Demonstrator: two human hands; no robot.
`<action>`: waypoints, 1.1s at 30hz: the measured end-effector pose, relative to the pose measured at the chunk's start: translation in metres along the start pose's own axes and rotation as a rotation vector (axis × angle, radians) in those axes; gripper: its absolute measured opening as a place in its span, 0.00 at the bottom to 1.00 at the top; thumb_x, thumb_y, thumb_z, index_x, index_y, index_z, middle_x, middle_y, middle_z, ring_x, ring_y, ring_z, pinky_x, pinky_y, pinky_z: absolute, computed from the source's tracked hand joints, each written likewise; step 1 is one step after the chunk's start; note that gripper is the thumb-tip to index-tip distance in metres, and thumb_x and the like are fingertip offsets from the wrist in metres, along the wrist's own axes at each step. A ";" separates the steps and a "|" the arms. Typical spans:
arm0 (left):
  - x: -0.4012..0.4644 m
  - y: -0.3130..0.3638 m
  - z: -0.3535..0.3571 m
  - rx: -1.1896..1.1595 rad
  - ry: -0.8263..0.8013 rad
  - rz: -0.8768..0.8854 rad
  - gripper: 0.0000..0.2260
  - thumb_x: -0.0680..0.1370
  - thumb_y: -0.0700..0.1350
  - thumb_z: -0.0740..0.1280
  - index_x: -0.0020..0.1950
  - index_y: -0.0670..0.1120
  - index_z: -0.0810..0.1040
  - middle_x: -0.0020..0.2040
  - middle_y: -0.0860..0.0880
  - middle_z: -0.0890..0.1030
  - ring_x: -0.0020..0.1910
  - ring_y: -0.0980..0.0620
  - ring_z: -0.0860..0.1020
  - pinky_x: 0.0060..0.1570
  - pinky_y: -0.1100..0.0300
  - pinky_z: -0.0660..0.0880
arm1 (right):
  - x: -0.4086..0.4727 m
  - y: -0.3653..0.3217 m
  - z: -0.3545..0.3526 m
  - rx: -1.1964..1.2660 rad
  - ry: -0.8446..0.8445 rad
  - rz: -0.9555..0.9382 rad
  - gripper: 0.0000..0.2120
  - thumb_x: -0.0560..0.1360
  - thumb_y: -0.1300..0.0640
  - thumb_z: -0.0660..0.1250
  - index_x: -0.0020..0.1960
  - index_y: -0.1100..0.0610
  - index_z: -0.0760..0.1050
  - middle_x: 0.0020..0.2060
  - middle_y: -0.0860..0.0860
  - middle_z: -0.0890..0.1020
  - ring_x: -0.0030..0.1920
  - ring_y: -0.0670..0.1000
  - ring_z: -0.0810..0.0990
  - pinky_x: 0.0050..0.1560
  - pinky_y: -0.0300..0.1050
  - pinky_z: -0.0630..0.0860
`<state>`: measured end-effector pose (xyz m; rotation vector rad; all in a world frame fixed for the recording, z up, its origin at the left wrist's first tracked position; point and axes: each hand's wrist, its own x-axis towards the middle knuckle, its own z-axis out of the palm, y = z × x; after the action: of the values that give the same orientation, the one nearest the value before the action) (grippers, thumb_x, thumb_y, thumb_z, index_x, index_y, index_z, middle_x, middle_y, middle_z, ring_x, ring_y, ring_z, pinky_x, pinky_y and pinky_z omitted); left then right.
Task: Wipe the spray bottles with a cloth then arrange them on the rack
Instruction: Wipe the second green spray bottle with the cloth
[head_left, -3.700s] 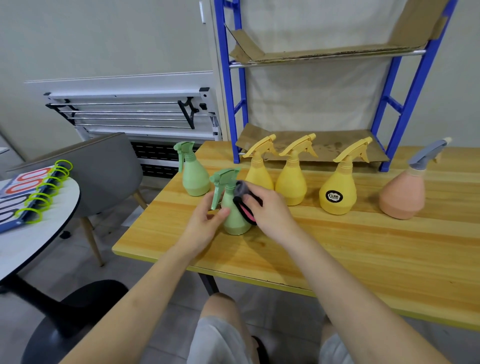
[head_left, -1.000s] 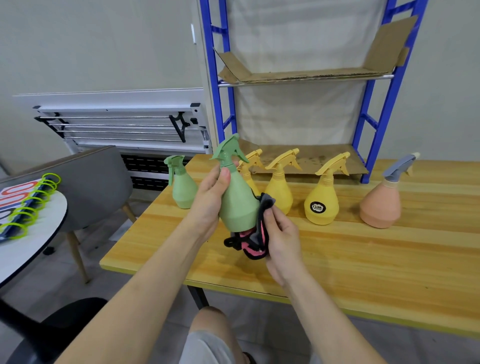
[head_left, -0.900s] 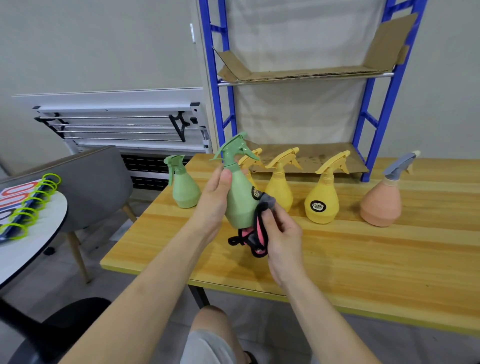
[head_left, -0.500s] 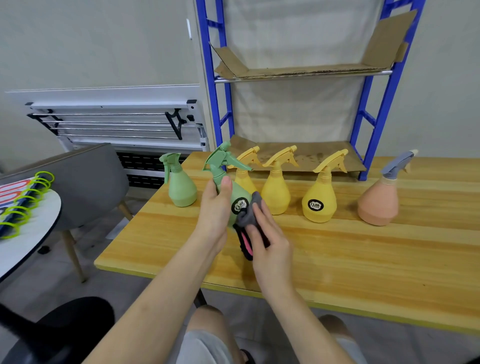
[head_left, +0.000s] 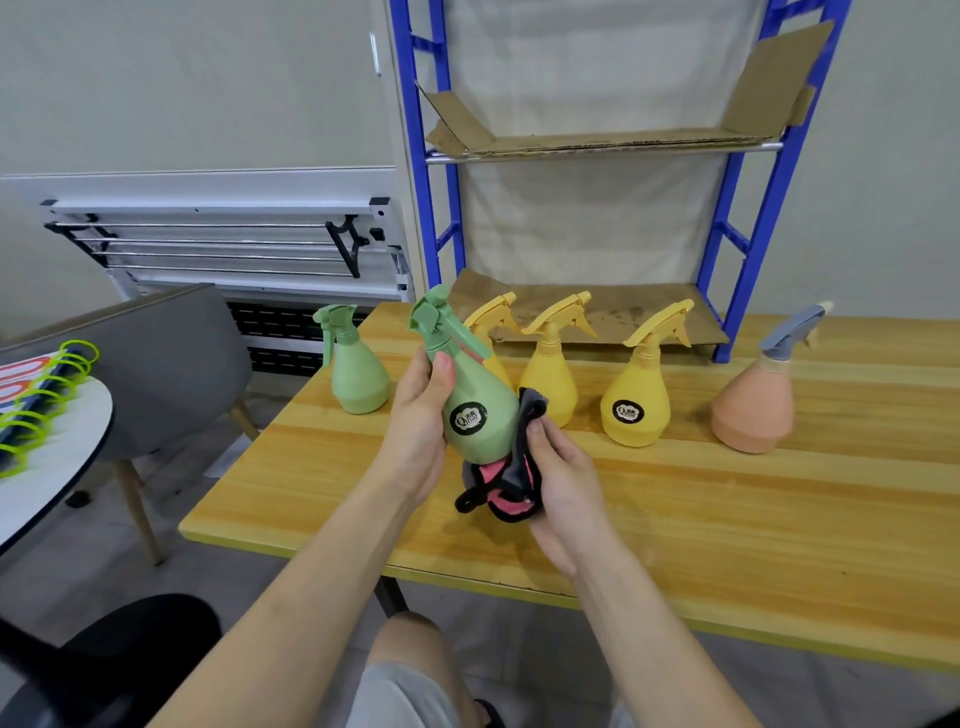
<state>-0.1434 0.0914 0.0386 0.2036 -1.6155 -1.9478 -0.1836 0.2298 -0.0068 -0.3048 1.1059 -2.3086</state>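
Six spray bottles are in view, and the green spray bottle (head_left: 475, 410) in my left hand (head_left: 415, 431) has turned since half a second ago: it sits higher and more upright above the near-left part of the wooden table (head_left: 727, 519), its trigger head tipped to the far left, with the round black label now squarely toward me. The white lettering on that label reads roughly "Qunar", though the small characters above it are too fine to make out. My left hand grips the bottle around its shoulder, thumb lying up along the neck. My right hand (head_left: 563, 478) has slid from the front of the bottle to its right side and base, fingers curled round the grey and pink cloth (head_left: 511, 475) and pressing it against the bottle's lower right. Standing on the table are the second green bottle (head_left: 356, 376) at far left, three yellow bottles in a row behind my hands, the first yellow bottle (head_left: 491, 338) mostly hidden, the middle yellow bottle (head_left: 550, 376) just beyond the cloth, the labelled yellow bottle (head_left: 636, 400) carrying the same black round sticker, and the orange bottle (head_left: 753, 410) with a grey trigger at far right. Beyond them the blue rack (head_left: 748, 244) stands with cardboard lining its shelves.
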 end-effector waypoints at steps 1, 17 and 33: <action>0.001 -0.003 0.000 0.010 0.014 0.013 0.11 0.85 0.49 0.60 0.57 0.55 0.82 0.59 0.46 0.83 0.58 0.51 0.80 0.63 0.49 0.76 | 0.000 0.001 0.000 0.000 0.003 0.011 0.15 0.87 0.58 0.60 0.70 0.59 0.78 0.61 0.59 0.86 0.61 0.59 0.85 0.57 0.53 0.83; 0.019 -0.029 -0.027 0.093 0.223 0.071 0.10 0.85 0.47 0.64 0.64 0.49 0.79 0.58 0.43 0.83 0.60 0.41 0.81 0.64 0.42 0.78 | 0.003 0.010 -0.017 -0.277 0.070 -0.048 0.12 0.83 0.61 0.67 0.65 0.54 0.82 0.53 0.59 0.88 0.53 0.59 0.88 0.50 0.49 0.84; 0.077 -0.057 -0.038 0.230 0.560 -0.045 0.20 0.80 0.44 0.73 0.71 0.47 0.75 0.50 0.65 0.74 0.54 0.61 0.75 0.61 0.59 0.69 | 0.024 0.002 -0.016 -0.397 0.074 -0.134 0.12 0.83 0.60 0.67 0.63 0.47 0.78 0.53 0.50 0.89 0.54 0.54 0.88 0.57 0.52 0.84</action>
<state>-0.2077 0.0233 -0.0047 0.8054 -1.4481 -1.5399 -0.2095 0.2258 -0.0195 -0.4576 1.6266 -2.2140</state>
